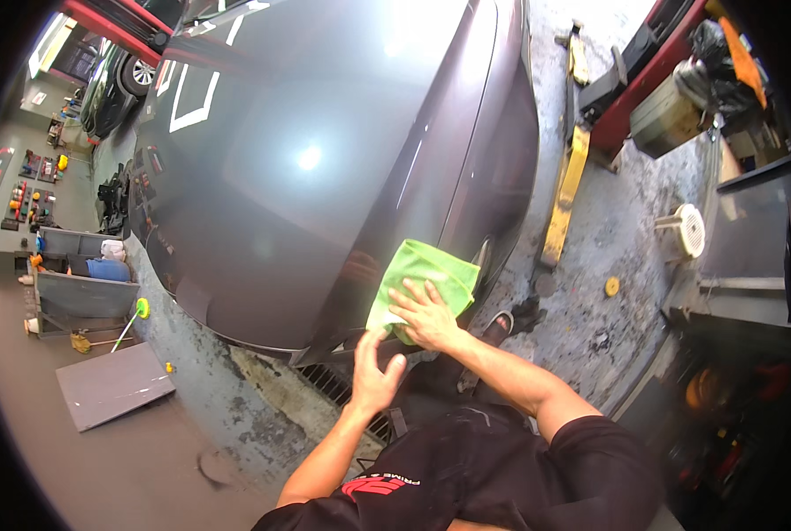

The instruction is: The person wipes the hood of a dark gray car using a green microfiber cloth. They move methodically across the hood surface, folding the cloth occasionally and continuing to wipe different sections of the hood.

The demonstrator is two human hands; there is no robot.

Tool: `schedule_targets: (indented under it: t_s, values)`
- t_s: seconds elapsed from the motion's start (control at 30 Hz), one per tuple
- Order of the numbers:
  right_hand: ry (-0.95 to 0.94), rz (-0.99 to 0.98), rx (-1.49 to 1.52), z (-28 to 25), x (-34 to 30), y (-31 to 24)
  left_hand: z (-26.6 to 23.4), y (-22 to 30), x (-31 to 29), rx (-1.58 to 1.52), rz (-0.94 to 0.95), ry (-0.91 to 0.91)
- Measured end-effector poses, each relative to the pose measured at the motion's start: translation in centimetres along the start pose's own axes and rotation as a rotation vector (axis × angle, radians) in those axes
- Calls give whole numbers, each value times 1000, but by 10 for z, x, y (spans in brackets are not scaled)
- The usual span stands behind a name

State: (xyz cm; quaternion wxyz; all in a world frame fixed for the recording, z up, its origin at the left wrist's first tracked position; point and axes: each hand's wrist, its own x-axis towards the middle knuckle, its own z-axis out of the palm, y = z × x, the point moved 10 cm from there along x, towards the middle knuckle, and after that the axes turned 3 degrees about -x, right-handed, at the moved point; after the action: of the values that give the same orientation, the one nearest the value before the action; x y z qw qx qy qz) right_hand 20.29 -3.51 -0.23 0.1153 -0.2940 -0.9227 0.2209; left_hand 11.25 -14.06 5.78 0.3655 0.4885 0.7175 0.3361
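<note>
The grey car [325, 159] fills most of the view, its glossy panel stretching up and to the left, away from both hands, with its lower edge running just under them. To the right of the hands, well apart, a yellow lift arm [565, 190] lies on the stained concrete floor [608, 230].

On the panel's lower right part lies the green cloth [426, 283], folded into a rough square; its long axis seems to run from lower left to upper right, along the body crease. It lies directly under and beyond the right hand [424, 314], which rests flat on the cloth's lower half with its fingers spread and pressed down, pointing up and left. Of the 2 hands, this one is on the cloth.

The left hand [373, 376] sits just below and to the left, fingers loosely extended upward, their tips near the cloth's lower left corner at the panel edge. Whether they touch the cloth or only the paint cannot be told.
</note>
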Motion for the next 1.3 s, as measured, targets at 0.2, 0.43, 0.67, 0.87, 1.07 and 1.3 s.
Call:
schedule_targets:
  t_s: [0.2, 0.43, 0.67, 0.87, 1.07, 1.3]
  values:
    - [-348, 407, 802, -38, -20, 13, -6, -1, 45, -328, -149, 3]
    - [-280, 503, 756, -154, -49, 0, 4, 84, 49, -682, 7, -195]
    - [34, 315, 665, -239, -88, -16, 2, 164, 34, -828, 131, -243]
    - [331, 269, 594, -308, -148, 5, 6, 226, 30, -743, 302, -210]
    - [539, 284, 766, -374, -240, 19, 56, 313, 2, -592, 432, -309]
    - [507, 371, 935, -402, -317, 27, 180, 413, -69, -140, 867, -430]
